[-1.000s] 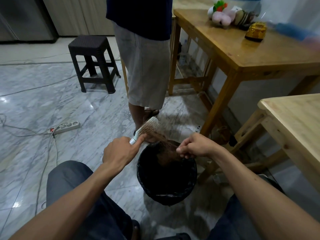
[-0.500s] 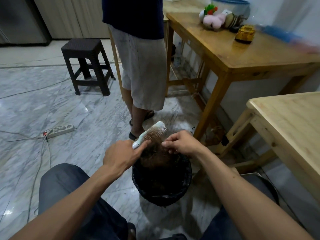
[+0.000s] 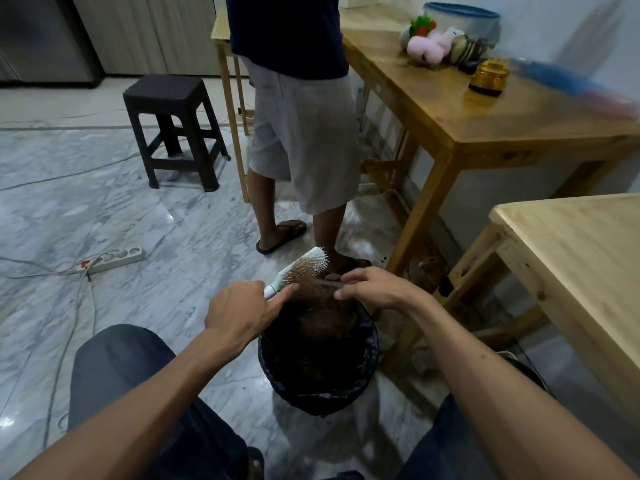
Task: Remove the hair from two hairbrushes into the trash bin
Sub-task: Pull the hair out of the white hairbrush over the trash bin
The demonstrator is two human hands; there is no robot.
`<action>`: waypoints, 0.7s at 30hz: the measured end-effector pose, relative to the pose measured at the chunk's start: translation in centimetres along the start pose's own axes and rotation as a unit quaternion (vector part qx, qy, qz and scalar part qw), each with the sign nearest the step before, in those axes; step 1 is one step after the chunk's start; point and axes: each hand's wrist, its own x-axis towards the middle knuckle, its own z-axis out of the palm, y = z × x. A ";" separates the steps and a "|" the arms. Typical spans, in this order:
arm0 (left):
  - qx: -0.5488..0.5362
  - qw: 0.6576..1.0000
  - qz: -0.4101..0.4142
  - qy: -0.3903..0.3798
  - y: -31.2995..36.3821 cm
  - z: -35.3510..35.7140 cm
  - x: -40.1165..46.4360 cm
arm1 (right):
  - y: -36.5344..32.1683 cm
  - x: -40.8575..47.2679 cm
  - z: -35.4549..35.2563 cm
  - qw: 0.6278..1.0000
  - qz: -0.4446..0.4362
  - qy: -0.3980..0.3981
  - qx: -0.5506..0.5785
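Our left hand [image 3: 239, 315] grips the pale plastic hairbrush [image 3: 300, 271]; right fingers [image 3: 349, 280] pinch brown hair [image 3: 311, 289] off its bristles. Below them the black-lined trash bin [image 3: 273, 368] already holds hair. We see no second brush.

Trash bin [image 3: 318, 386] on the floor between the knees. Just above its far rim, hairbrush [image 3: 304, 270], handle in the left hand [image 3: 240, 315], right hand [image 3: 375, 289] at the bristles. Behind the bin, a standing person [image 3: 301, 133]. Stool [image 3: 173, 129] far left, power strip [image 3: 112, 259] nearer left. Tables [image 3: 485, 112] to the right.
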 end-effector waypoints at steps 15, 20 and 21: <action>-0.143 0.983 -0.038 -0.104 -1.2 -0.4 1.4 | 2.0 0.8 1.4 0.991 -0.010 0.125 -0.044; -0.128 0.985 -0.012 -0.114 -0.2 -0.4 0.8 | 2.4 0.8 1.1 0.993 0.038 0.073 -0.089; -0.120 0.987 -0.007 -0.111 0.0 -0.3 0.7 | 2.1 0.8 1.0 0.995 0.033 0.046 -0.087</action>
